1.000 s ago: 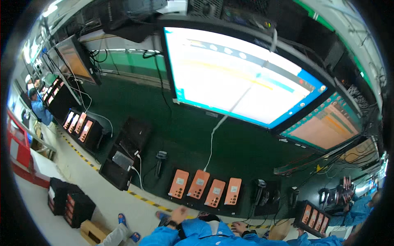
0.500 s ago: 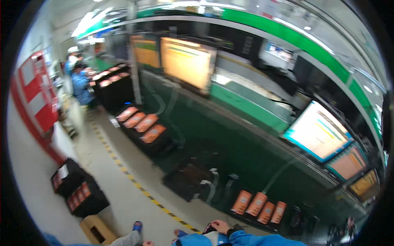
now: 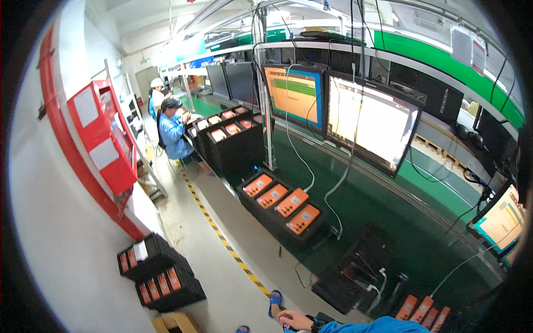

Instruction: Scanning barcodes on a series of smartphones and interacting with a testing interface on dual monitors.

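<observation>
My right hand (image 3: 295, 319) is low at the bottom edge, coming out of a blue sleeve with a dark band at the wrist. Its fingers lie loosely outstretched, with no object visible in them. Close beside the fingertips is a foot in a blue slipper (image 3: 275, 298). My left hand is out of the picture. To the right of my hand, a black foam tray holding several orange boxes (image 3: 423, 308) with sockets sits on the green bench (image 3: 383, 205). A similar tray with orange boxes (image 3: 291, 202) stands farther along, near the bench edge.
Black trays (image 3: 166, 288) with orange boxes are stacked on the floor at left, by a cardboard box (image 3: 176, 323). Red wall cabinet (image 3: 105, 139) stands out at left. Monitors (image 3: 372, 122) and cables line the bench. Two co-workers in blue (image 3: 172, 133) are farther back.
The view has swung left, so the bench and trays appear farther right. A hand low at the left has gone out of the picture. My right hand stays low and near a foot.
</observation>
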Action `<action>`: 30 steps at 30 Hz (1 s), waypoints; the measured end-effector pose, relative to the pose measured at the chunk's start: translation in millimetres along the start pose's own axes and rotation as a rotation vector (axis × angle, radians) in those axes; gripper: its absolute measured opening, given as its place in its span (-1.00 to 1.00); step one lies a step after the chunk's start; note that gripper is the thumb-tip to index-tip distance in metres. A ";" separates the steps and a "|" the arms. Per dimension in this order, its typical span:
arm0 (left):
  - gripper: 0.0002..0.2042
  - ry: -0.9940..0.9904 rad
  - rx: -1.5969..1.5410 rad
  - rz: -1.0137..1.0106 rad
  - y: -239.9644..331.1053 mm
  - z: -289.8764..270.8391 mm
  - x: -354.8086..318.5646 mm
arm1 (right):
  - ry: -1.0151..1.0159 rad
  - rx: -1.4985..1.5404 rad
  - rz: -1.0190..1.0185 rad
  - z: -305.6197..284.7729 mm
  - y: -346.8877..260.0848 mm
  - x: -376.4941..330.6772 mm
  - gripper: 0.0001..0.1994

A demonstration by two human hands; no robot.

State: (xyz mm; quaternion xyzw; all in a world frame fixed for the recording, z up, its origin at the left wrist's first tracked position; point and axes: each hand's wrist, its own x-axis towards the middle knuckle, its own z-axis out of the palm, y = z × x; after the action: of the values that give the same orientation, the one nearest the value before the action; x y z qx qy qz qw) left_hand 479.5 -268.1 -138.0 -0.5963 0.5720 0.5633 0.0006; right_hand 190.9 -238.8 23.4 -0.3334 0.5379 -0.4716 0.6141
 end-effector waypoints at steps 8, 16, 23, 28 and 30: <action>-0.75 -0.003 0.006 -0.207 90.1 -135.1 117.0 | 0.398 0.255 -0.113 -37.3 -128.3 181.5 -0.73; -0.70 -0.107 -0.267 0.091 259.7 -199.0 299.3 | 1.066 -0.247 -0.345 -193.8 -225.9 292.7 -0.61; -0.84 -0.217 -0.418 0.275 500.1 -195.2 372.2 | 1.330 -0.735 0.600 -302.6 -281.9 319.5 -0.44; -0.84 -0.385 -0.394 0.351 591.9 -218.5 404.2 | 1.503 -0.669 0.690 -344.6 -243.5 358.9 -0.52; -0.87 -0.378 -0.357 0.318 611.0 -231.6 420.4 | 1.613 -0.733 0.821 -332.1 -265.7 375.7 -0.51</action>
State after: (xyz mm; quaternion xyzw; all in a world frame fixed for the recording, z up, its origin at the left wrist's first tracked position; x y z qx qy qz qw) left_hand 96.2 -915.2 57.2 -0.3747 0.5397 0.7490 -0.0860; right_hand -200.2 -647.1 70.8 0.1324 0.9843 -0.1112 0.0366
